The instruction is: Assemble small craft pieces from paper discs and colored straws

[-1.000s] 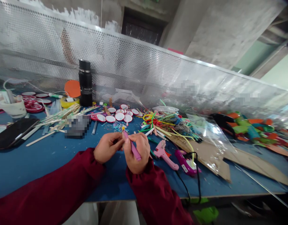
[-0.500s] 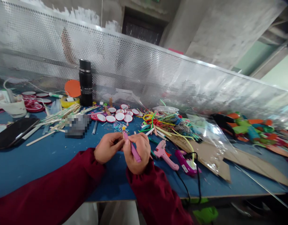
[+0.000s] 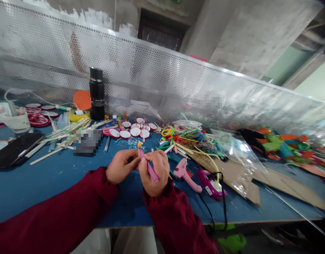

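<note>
Both hands meet over the blue table (image 3: 40, 180), in dark red sleeves. My right hand (image 3: 155, 173) is closed round a pink stick (image 3: 151, 171) that runs up to a small yellow tip (image 3: 139, 144). My left hand (image 3: 122, 165) is curled beside it, its fingertips pinching the stick's upper end just under that tip. What else the left fingers may hold is hidden. A pink glue gun (image 3: 185, 171) lies just right of my right hand, and a second, darker pink one (image 3: 209, 182) with a black cord lies beyond it.
A black flask (image 3: 96, 94) stands by the perforated metal screen (image 3: 162, 81). Round white-and-red discs (image 3: 135, 131), wooden sticks (image 3: 64, 135), coloured strips (image 3: 186, 139), a clear bag (image 3: 232, 148), cardboard (image 3: 247, 176), a black phone (image 3: 15, 149) and a white cup (image 3: 17, 121) crowd the table.
</note>
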Demonstrator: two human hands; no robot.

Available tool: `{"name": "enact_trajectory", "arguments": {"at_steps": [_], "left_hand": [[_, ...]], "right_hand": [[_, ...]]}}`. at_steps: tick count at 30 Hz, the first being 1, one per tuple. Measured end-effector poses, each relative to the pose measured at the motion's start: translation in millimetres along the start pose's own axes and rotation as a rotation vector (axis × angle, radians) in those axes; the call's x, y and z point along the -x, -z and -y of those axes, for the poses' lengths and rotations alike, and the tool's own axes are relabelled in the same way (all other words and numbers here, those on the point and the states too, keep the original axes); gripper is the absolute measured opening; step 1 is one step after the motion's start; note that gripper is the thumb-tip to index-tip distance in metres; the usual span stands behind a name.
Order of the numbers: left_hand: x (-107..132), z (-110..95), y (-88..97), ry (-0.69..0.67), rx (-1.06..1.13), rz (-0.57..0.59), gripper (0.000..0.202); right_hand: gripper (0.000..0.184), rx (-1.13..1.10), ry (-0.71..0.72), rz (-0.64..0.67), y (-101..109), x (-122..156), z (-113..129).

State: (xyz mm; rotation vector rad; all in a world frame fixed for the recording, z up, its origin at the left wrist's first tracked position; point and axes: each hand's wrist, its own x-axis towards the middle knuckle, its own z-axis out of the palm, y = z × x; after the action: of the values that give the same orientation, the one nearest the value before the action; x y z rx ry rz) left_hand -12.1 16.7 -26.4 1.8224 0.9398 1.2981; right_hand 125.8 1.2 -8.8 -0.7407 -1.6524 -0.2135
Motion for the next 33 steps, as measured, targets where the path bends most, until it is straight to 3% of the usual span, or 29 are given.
{"name": "enact_trajectory", "arguments": {"at_steps": [33], "left_hand": [[-0.2, 5.0, 1.6, -0.004, -0.040, 0.038, 0.032]], "right_hand": [[0.007, -0.027, 0.025, -0.022, 0.1, 3.3, -8.5]]}}
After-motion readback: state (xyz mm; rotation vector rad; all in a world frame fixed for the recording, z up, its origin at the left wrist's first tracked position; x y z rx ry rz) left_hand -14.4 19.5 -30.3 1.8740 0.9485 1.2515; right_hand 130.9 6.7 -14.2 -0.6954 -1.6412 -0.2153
